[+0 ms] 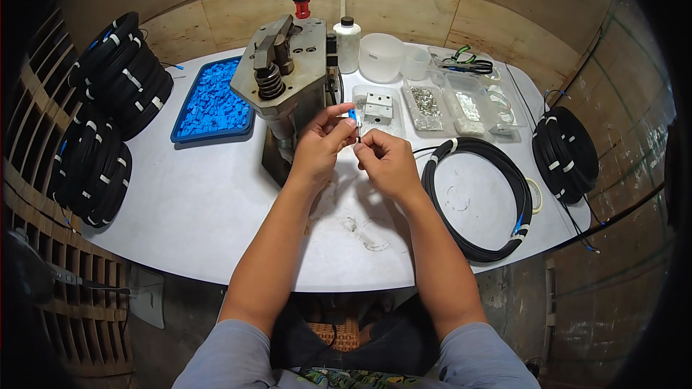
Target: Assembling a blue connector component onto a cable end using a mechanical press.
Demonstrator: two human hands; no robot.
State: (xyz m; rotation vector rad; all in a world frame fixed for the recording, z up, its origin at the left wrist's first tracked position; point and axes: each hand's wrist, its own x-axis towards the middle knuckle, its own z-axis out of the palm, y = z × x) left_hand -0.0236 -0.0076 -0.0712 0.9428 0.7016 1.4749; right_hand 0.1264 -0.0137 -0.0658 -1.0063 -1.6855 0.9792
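Note:
My left hand [317, 153] pinches a small blue cable connector [352, 113] between thumb and forefinger, in front of the press. Just below it, my right hand [389, 162] has its thumb and forefinger closed on the thin black cable [359, 134] at the connector's lower end. Part of the connector is hidden by my left fingers. Beside my right hand a black cable coil [520, 180], bound with white tape, lies on the table; a length of cable runs from it toward that hand.
A metal hand press [303, 94] stands left of centre, close to my left hand. Further left is a blue tray [209, 140] of small blue parts. Clear boxes [425, 128] with small parts sit at the back right. Stacked cable coils [126, 75] line the left edge.

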